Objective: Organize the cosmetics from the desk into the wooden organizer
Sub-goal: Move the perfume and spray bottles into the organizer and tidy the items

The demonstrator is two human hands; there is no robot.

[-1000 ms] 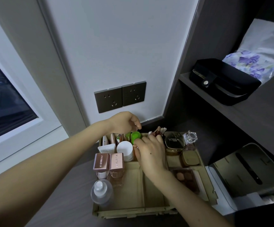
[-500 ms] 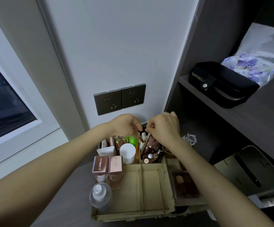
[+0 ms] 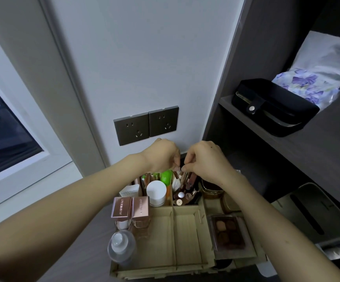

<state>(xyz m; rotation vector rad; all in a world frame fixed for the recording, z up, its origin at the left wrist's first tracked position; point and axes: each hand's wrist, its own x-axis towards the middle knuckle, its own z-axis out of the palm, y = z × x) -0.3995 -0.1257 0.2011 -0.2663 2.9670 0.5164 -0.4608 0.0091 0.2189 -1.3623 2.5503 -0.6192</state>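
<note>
The wooden organizer [image 3: 187, 237] stands on the dark desk below me. Its back compartments hold a white jar [image 3: 156, 192], green tubes [image 3: 166, 177], a white tube [image 3: 130, 190] and a bundle of slim rose-gold sticks [image 3: 186, 183]. Two rose-gold capped bottles [image 3: 131, 208] and a clear bottle [image 3: 121, 247] stand at its left. An eyeshadow palette [image 3: 227, 233] lies in the right section. My left hand [image 3: 162, 154] and my right hand [image 3: 203, 159] meet above the sticks, fingertips pinched on their tops. What exactly each pinch holds is hidden.
Two dark wall sockets [image 3: 146, 125] sit just behind my hands. A black case [image 3: 273, 106] and a floral bag [image 3: 307, 84] rest on the shelf at the right. A grey tissue box [image 3: 311, 218] stands right of the organizer, and a window [image 3: 4, 127] is at the left.
My right hand has risen from the organizer's middle to the back compartment and now meets my left hand over the slim sticks. The left hand has barely moved.
</note>
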